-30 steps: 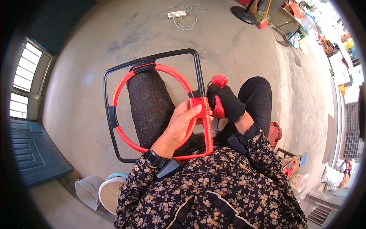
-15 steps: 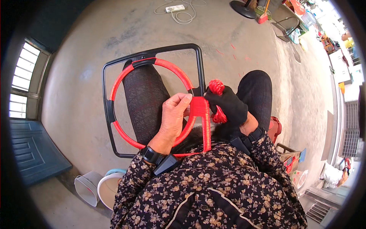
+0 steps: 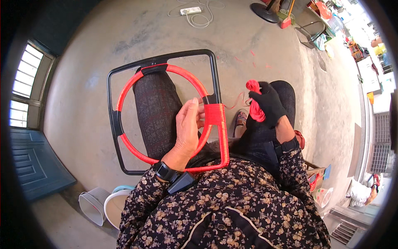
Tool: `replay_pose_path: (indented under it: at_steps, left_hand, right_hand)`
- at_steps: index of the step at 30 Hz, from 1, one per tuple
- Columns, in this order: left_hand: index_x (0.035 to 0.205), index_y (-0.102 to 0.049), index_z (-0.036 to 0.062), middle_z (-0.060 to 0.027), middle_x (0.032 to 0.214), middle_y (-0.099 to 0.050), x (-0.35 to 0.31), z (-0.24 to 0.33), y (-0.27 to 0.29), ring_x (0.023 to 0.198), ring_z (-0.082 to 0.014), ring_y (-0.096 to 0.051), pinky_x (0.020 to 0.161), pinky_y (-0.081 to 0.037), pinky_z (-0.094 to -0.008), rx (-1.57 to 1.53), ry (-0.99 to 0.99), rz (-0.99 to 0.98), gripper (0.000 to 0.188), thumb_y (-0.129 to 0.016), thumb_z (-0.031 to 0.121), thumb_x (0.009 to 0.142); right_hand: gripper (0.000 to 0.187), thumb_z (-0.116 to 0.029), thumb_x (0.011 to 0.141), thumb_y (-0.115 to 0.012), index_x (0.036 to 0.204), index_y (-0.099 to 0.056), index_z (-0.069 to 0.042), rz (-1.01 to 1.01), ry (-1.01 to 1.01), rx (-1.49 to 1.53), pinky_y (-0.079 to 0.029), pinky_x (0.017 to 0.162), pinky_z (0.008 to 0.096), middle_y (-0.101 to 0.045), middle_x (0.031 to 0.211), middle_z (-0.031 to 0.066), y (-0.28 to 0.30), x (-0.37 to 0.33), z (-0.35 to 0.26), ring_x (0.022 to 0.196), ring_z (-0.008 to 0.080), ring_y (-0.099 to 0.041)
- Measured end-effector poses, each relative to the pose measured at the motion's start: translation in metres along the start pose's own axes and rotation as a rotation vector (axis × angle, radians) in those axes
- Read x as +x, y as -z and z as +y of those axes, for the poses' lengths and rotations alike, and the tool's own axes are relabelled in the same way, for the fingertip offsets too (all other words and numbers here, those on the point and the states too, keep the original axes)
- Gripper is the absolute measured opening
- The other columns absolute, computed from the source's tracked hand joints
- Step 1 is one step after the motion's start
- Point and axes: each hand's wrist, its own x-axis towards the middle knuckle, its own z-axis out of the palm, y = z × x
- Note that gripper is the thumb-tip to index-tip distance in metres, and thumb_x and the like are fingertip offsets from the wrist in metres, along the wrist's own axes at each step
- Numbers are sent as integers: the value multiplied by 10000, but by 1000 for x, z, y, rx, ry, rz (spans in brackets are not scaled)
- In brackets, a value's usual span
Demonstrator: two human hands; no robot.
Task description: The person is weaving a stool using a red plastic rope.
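Note:
A black square frame (image 3: 161,59) with an inner ring wrapped in red cord (image 3: 188,74) rests across my lap. My left hand (image 3: 187,128) holds the frame at its right side, fingers beside a thick red-wound patch (image 3: 214,114). My right hand (image 3: 268,103), in a black glove, is lifted to the right of the frame and grips a bundle of red cord (image 3: 254,107). A thin red strand (image 3: 235,102) runs from the bundle to the frame. Red wrapping also covers the frame's right and lower edges (image 3: 225,143).
A white bucket and basin (image 3: 103,205) stand on the concrete floor at my lower left. A white power strip with cable (image 3: 191,10) lies far ahead. A blue door (image 3: 29,166) and window are at left. Bags and clutter (image 3: 319,178) sit at right.
My right hand has pulled away to the right with the cord bundle, drawing the strand out. My left hand stays on the frame.

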Motion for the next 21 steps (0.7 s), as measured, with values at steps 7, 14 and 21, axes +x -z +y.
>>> replay_pose_path:
  at_steps: [7,14,21]
  left_hand:
    - [1254,-455,5,-99,1174,-542,-3,6,-6,1012,-162,-547,799,-479,-285,272,-538,49,397,-456,279,967]
    - [1170,-512,-22,-63,1061,-598,4,2,7,979,-117,-548,841,-443,-259,140,-470,87,297,-523,18,876]
    - [1079,-576,42,-21,982,-635,5,-5,10,866,-99,-601,767,-486,-265,39,-130,56,182,-522,66,907]
  right_hand:
    - [360,-66,777,-528,1131,-587,-94,76,1118,-823,-428,934,415,-575,1152,147,-42,-25,-104,1099,308,-537]
    - [300,-128,797,-648,1075,-582,-38,-10,631,-389,-499,790,343,-636,1018,115,-46,-15,-93,908,210,-621]
    - [299,-62,831,-645,1118,-575,-20,-621,217,330,-478,784,282,-644,1036,48,-67,2,-52,907,109,-579]
